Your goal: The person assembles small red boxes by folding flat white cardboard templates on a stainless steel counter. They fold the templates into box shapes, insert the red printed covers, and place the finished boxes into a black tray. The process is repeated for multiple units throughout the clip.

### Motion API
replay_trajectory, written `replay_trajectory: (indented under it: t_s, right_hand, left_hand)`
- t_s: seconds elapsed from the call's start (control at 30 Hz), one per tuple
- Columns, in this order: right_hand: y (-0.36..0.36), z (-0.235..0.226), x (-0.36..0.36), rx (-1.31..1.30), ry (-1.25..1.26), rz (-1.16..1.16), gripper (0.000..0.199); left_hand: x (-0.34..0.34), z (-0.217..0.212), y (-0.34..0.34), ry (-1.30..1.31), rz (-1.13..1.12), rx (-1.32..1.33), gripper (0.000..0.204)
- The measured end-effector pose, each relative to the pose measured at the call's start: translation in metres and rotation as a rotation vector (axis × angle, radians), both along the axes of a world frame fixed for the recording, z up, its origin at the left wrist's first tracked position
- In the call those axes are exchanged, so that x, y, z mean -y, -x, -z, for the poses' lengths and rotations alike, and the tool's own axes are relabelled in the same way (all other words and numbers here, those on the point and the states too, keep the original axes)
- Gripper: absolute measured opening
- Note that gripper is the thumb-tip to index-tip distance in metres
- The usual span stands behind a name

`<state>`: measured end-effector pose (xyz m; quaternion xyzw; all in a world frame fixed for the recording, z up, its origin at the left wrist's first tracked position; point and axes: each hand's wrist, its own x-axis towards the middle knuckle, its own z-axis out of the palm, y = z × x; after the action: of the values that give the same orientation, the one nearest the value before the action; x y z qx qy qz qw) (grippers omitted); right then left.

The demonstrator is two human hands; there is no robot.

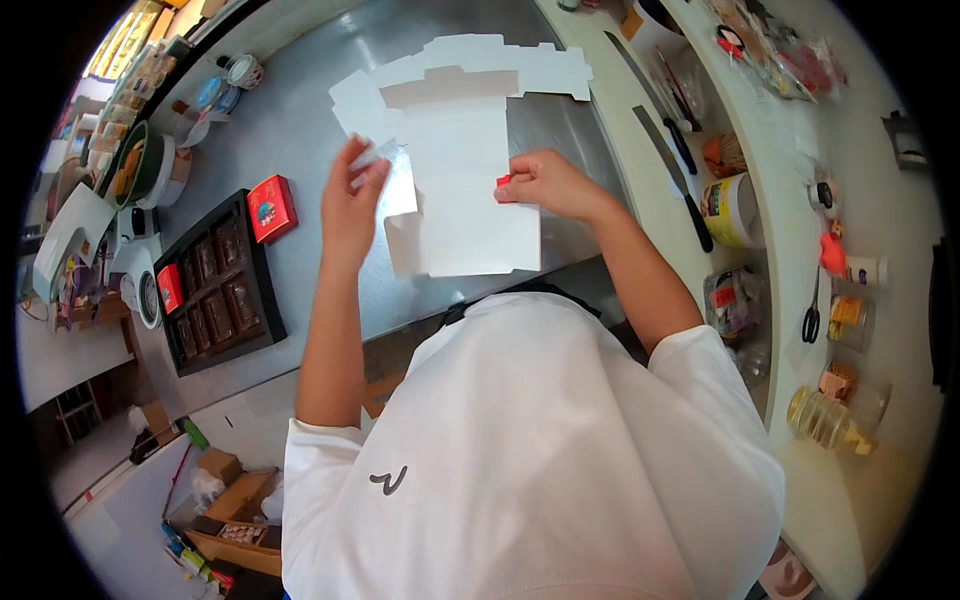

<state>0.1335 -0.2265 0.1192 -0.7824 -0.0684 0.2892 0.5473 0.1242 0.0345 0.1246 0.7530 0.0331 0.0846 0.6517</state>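
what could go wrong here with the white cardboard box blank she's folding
The left hand and right hand hold the flat white box blank by its edges, so a panel might crease off its fold line. The stack of blanks behind lies loose on the steel table and could get pushed askew.

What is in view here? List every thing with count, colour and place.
flat carton blank: one, white, held above the table
stack of carton blanks: several, white, far side of table
steel table: one, grey, centre
dark tray: one, black, with brown pieces, table's left
small boxes: two, red, at the tray
knives: two, black-handled, counter on the right
scissors: one, black, right counter
oil bottle: one, yellow, right counter
left hand: gripping the blank's left edge
right hand: gripping its right edge, a red bit at the fingers
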Motion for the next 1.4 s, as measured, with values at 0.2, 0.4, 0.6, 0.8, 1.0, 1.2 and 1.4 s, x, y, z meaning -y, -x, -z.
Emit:
replay_trajectory:
  t_s: [0.2, 0.4, 0.6, 0.8, 1.0, 1.2, 1.4]
  right_hand:
    - [0.004, -0.031, -0.002, 0.083, -0.04, -0.153, 0.031]
    - [-0.021, -0.056, -0.007, 0.326, -0.558, 0.242, 0.043]
    - [0.026, -0.069, -0.057, 0.766, -0.147, 0.266, 0.025]
    - [0.012, -0.057, -0.047, 0.542, -0.312, 0.566, 0.023]
    - [-0.004, -0.05, -0.033, 0.616, -0.356, 0.66, 0.027]
    - [-0.005, -0.052, -0.053, 1.067, -0.101, 0.728, 0.023]
    - [-0.029, -0.054, -0.049, 1.051, -0.04, 0.719, 0.024]
  left_hand:
    - [0.002, -0.041, -0.022, 0.103, 0.003, 0.066, 0.028]
    - [0.014, -0.051, -0.01, 0.154, -0.011, 0.073, 0.021]
    - [0.024, -0.033, -0.027, -0.453, -0.346, 0.399, 0.022]
    - [0.013, -0.044, -0.021, 0.174, 0.008, 0.149, 0.028]
    - [0.02, -0.073, -0.011, 0.143, 0.184, 0.034, 0.021]
    - [0.039, -0.072, -0.004, 0.099, -0.066, 0.162, 0.014]
    - [0.055, -0.071, 0.015, 0.059, 0.017, 0.277, 0.009]
